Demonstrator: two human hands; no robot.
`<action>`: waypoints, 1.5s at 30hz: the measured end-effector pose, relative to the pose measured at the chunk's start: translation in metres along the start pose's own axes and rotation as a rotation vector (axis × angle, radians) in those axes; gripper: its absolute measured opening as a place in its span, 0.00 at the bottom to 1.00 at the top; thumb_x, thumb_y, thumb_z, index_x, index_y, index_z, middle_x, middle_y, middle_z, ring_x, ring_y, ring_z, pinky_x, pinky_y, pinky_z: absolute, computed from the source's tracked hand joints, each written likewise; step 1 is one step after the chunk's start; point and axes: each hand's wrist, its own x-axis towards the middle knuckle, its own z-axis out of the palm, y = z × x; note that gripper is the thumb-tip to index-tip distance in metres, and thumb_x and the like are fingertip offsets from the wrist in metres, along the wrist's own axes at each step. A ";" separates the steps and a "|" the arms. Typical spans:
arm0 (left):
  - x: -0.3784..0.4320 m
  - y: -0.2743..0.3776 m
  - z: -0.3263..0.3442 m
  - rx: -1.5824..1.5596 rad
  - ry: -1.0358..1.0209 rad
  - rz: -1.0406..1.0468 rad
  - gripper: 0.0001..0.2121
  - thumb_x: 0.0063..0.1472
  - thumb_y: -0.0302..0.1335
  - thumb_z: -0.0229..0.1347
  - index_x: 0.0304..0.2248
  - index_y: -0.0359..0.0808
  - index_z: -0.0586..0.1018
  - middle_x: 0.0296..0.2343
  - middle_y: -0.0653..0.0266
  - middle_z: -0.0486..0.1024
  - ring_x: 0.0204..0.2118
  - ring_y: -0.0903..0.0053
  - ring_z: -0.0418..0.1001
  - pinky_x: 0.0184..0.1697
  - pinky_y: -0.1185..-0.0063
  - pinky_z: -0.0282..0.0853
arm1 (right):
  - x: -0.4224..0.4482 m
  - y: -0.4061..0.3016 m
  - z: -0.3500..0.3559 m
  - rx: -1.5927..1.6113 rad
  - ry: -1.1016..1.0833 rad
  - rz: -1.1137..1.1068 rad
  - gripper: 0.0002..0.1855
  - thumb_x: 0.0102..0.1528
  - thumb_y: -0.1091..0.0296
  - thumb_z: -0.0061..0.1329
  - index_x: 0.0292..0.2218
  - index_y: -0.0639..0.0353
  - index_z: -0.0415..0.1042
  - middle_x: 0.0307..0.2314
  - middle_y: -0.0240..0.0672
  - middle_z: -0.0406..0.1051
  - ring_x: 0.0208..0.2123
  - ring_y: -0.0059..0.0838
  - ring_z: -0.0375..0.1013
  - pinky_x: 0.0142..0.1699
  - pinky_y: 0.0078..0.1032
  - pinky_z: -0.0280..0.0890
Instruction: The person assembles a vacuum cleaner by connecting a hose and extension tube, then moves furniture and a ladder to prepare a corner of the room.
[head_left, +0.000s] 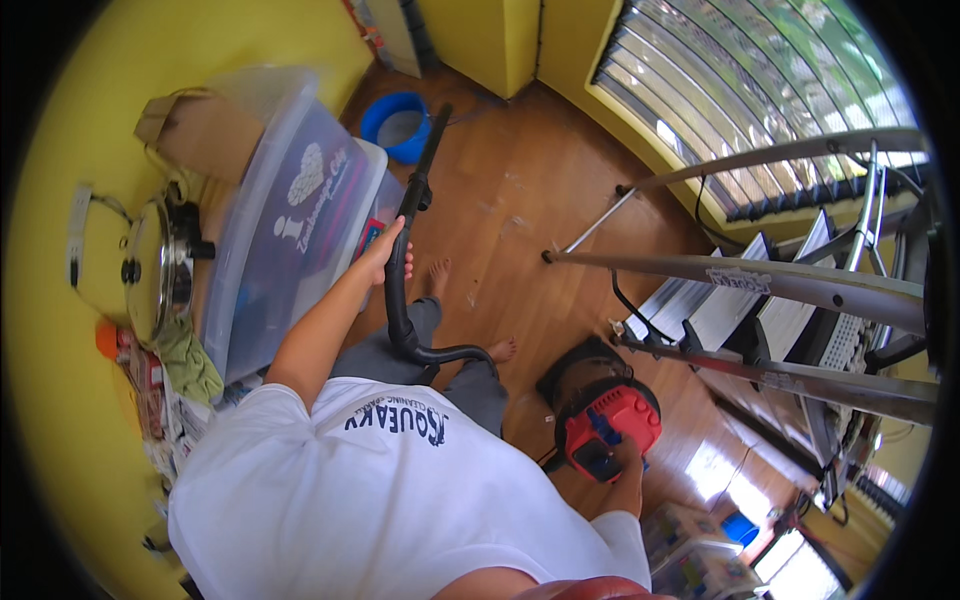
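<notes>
A black vacuum cleaner wand (414, 196) points up and away towards the far corner, its lower end bending into a hose that runs past my legs. My left hand (389, 251) is closed around its curved handle. At my lower right stands a red and black canister vacuum (615, 426) on the wooden floor. My right hand (627, 453) rests at the top of the canister, by its blue latch or handle; whether the fingers grip it is unclear. Small pale bits of debris (516, 221) lie on the floor ahead of my bare feet.
Clear plastic storage bins (259, 247) line the left wall, with a cardboard box (206, 135) and a lidded metal pot (154, 262) beside them. A blue tub (395, 127) stands beyond. On the right, an aluminium stepladder (720, 274) stands near the louvred window; more bins (694, 551) are behind.
</notes>
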 end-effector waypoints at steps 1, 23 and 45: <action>0.004 0.006 -0.003 -0.002 0.003 -0.005 0.29 0.45 0.60 0.47 0.26 0.37 0.66 0.15 0.66 0.65 0.15 0.75 0.66 0.22 0.74 0.67 | -0.003 -0.015 -0.001 -0.100 0.028 -0.067 0.25 0.31 0.68 0.52 0.36 0.59 0.68 0.29 0.48 0.70 0.35 0.43 0.70 0.40 0.33 0.63; 0.192 0.144 0.074 0.243 -0.277 -0.306 0.27 0.48 0.59 0.45 0.24 0.39 0.66 0.14 0.68 0.64 0.16 0.75 0.63 0.25 0.72 0.65 | -0.004 -0.281 -0.017 0.012 0.352 0.152 0.29 0.31 0.59 0.60 0.38 0.51 0.68 0.39 0.39 0.64 0.47 0.39 0.59 0.55 0.45 0.44; 0.275 0.199 0.209 0.095 -0.236 -0.354 0.27 0.48 0.60 0.44 0.22 0.39 0.66 0.15 0.64 0.67 0.17 0.71 0.67 0.25 0.69 0.67 | 0.033 -0.533 -0.038 0.462 0.478 -0.196 0.40 0.47 0.44 0.45 0.51 0.66 0.53 0.48 0.51 0.56 0.50 0.46 0.56 0.53 0.37 0.50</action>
